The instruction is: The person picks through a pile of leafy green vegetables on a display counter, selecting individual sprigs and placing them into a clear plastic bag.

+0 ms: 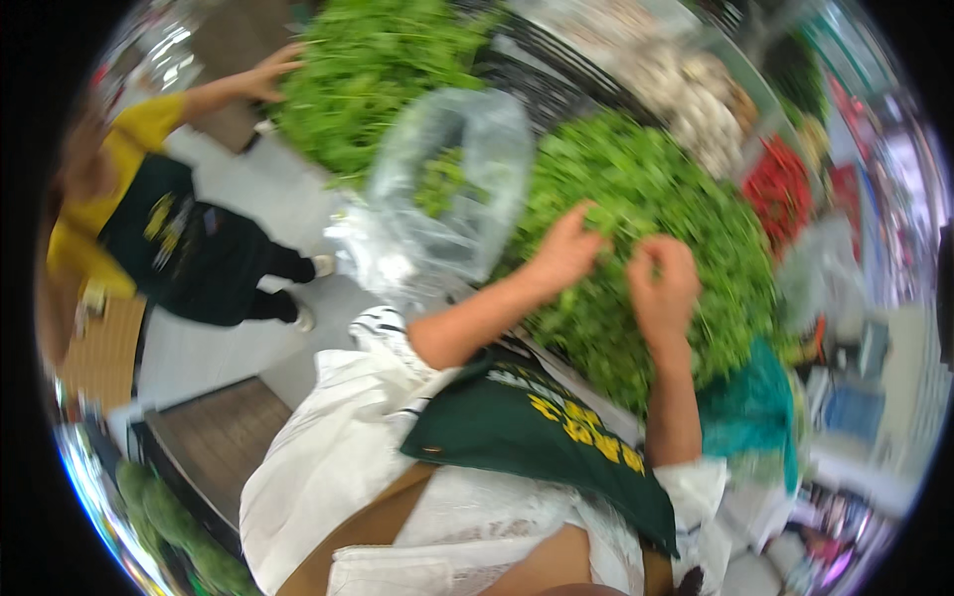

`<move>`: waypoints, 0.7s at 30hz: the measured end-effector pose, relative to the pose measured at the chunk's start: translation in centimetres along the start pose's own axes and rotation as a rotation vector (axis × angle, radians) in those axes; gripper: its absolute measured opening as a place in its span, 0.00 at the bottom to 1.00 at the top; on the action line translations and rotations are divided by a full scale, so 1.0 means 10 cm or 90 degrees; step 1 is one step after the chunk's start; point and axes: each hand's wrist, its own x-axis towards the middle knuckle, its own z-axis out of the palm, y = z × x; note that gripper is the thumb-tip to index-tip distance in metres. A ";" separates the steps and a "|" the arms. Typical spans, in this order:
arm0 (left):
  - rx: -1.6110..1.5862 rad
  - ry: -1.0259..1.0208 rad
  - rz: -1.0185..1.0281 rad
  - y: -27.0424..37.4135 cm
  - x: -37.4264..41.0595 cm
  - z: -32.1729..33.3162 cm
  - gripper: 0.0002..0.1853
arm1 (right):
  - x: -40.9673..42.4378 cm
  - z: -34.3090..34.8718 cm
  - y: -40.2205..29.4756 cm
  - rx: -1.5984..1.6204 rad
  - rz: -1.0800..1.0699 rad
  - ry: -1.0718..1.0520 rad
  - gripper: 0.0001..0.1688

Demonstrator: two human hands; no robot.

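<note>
A broad heap of leafy green herbs [715, 246], perhaps coriander, is piled right in front of me. My left hand [570, 249] reaches into the heap with its fingers closed around some sprigs. Just to the right, my right hand [663, 287] hovers low over the leaves, its fingers curled inward; blur hides whether a stem is pinched between them. Beside my left hand stands a clear plastic bag [503, 156], its mouth spread wide, with a few green leaves [441, 179] inside.
A second heap of greens [373, 82] lies beyond the bag, touched by a co-worker's hand [268, 74]. Black crates [536, 74], garlic bulbs [704, 112] and red chillies [777, 186] border the herbs. A teal bag [745, 410] sits near my right forearm.
</note>
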 end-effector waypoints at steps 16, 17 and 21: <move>-0.068 0.124 -0.022 0.43 -0.19 -0.15 0.06 | 0.35 -0.53 0.45 0.161 0.173 0.155 0.09; -0.183 0.112 0.018 0.37 -0.14 -0.24 0.05 | 0.43 -0.73 0.47 0.066 0.119 0.161 0.08; -0.284 0.094 -0.001 0.46 -0.15 -0.24 0.08 | 0.48 -1.11 0.75 -0.383 -0.037 0.058 0.07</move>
